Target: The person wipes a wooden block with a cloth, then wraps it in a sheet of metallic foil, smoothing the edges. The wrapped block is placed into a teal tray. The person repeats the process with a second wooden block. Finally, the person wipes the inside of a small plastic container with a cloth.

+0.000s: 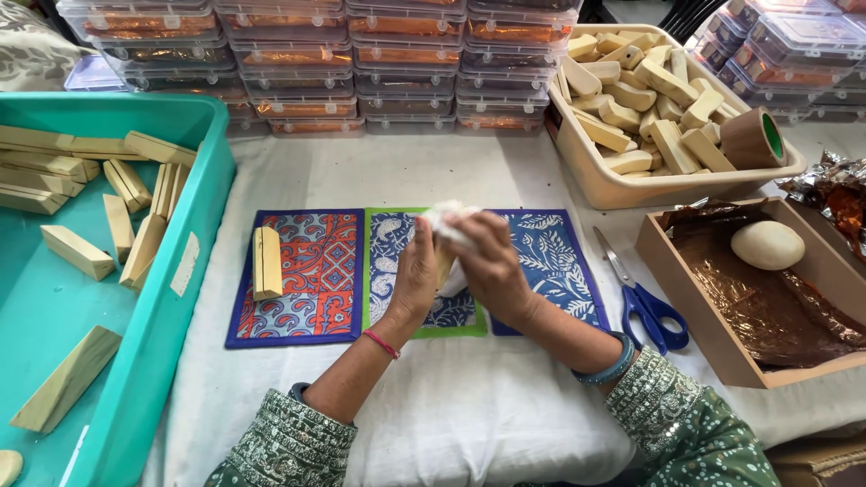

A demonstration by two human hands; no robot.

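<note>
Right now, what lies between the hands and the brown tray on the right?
Blue-handled scissors lie on the white cloth between the hands and the brown tray, seen in the head view.

- Your left hand (417,273) and right hand (488,266) close around a white cloth (448,222) and a tan piece (445,263); most of that piece is hidden, so its shape cannot be told.
- Your palms and fingertips face away, so the grip itself is out of sight.
- The teal bin (185,185) runs off the left and bottom edges, cutting off some wooden blocks (63,379).
- The stacked clear boxes (406,54) are cropped at the top edge; their orange contents are too blurred to tell.
- The crumpled foil (834,194) is cut off at the right edge.
- The middle patterned mat (392,248) lies partly hidden under your hands.
</note>
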